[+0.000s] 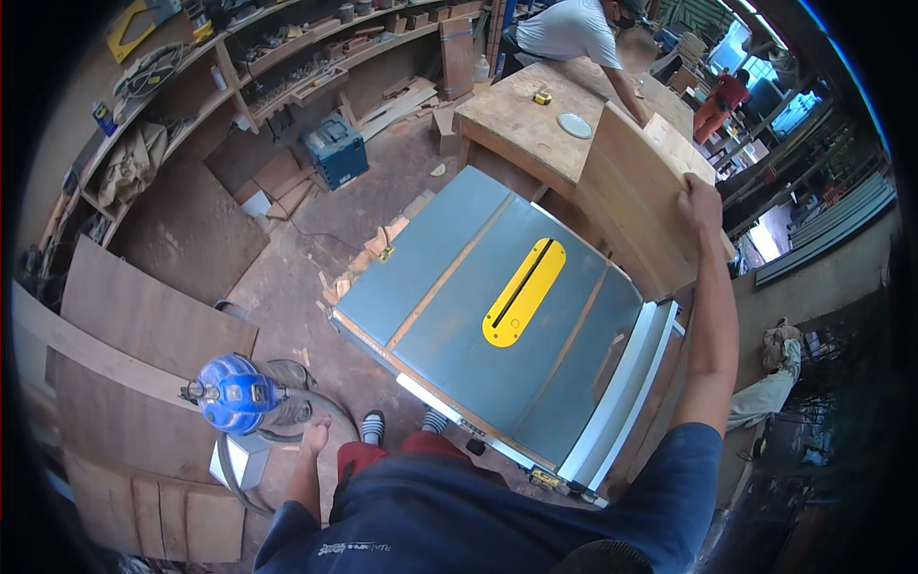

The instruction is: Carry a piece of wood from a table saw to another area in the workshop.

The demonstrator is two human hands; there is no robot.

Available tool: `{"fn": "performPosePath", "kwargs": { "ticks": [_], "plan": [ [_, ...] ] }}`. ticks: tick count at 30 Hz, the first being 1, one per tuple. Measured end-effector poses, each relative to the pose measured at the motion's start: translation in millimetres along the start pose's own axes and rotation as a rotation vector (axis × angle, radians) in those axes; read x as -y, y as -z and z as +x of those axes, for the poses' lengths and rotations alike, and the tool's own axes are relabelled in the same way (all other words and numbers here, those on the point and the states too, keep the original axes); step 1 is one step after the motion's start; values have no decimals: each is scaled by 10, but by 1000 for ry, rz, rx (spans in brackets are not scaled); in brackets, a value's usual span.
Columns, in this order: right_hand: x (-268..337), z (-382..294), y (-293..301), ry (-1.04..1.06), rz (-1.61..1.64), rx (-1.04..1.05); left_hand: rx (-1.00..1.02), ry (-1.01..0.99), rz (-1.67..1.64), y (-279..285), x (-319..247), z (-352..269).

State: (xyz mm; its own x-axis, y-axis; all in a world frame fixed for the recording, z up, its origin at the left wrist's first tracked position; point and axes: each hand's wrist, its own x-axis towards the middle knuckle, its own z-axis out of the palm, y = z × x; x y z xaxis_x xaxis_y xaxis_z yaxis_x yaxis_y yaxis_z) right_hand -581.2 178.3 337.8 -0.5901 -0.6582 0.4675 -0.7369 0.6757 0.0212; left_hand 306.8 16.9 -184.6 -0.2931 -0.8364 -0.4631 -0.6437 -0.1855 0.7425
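Observation:
My right hand [701, 204] grips the upper edge of a wide wooden panel [635, 208], which stands tilted on edge between the table saw and the workbench. Before me is the grey table saw top [452, 287], with a yellow throat plate [524, 293] let into it; no blade shows above the slot. A pale metal rip fence [618, 394] runs along the right side of the saw. My left hand [316, 434] hangs low at my side, near the hose of a blue shop vacuum [238, 393]. Its fingers are too small to make out.
A person in a light shirt [566, 32] leans over the wooden workbench [513, 107], which bears a tape measure [542, 97] and a round lid [574, 125]. A teal tool case [334, 152] and offcuts lie on the floor. Large boards [143, 301] lean at left below shelves.

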Motion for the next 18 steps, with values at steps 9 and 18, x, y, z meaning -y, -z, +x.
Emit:
{"fn": "performPosePath", "kwargs": {
  "ticks": [9, 18],
  "plan": [
    [1194, -854, 1935, 107, 225, -2, 650, 248, -263, -22, -1845, -259],
    [1691, -2845, 3466, -11, 698, -72, 1011, 72, -1169, -384, -4192, -621]
  ]
}}
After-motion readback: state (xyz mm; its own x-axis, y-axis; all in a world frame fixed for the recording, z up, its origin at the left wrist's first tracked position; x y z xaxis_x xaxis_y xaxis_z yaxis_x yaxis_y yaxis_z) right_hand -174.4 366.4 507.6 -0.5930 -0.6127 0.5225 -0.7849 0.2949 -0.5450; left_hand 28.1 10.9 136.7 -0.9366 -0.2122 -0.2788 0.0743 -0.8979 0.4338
